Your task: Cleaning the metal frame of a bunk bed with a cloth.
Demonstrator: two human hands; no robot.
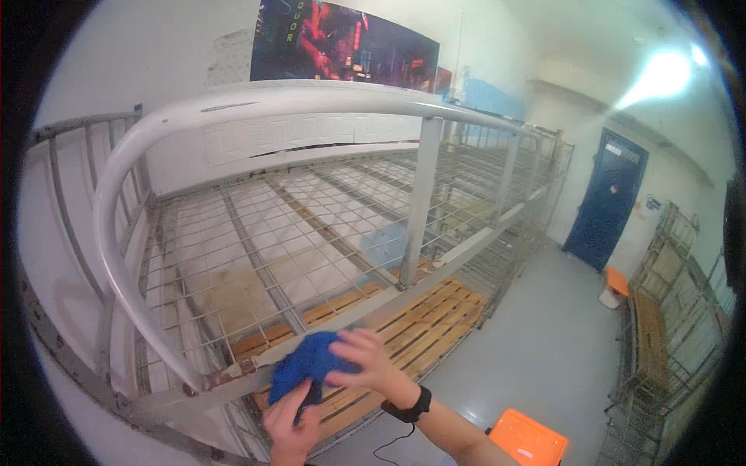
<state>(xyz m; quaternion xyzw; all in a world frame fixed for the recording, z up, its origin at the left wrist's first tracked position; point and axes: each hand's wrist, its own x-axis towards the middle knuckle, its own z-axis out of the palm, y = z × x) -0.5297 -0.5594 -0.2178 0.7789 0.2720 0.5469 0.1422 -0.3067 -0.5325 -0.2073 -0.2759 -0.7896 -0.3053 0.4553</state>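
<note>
A crumpled blue cloth (309, 358) lies over the lower side rail of a metal bunk bed's upper level. My left hand (291, 425) grips the cloth from below, thumb and fingers at its lower edge. With fingers spread and curved, my right hand (364, 364) holds the cloth's right side; its wrist wears a black band. The pale side rail (361, 311) has chipped, rusty patches near its left end. Above it curves a thick white guard tube (105, 233), joined to the rail by a flat upright (421, 198). Part of the rail is hidden behind the cloth and hands.
Wire mesh (326, 221) spans the upper bunk over cross bars. Wooden slats (431, 332) form the lower bunk. An orange-topped stool (527, 437) stands on the grey floor (524, 343). Another bed frame (653, 332) lines the right; a blue door (606, 198) is beyond.
</note>
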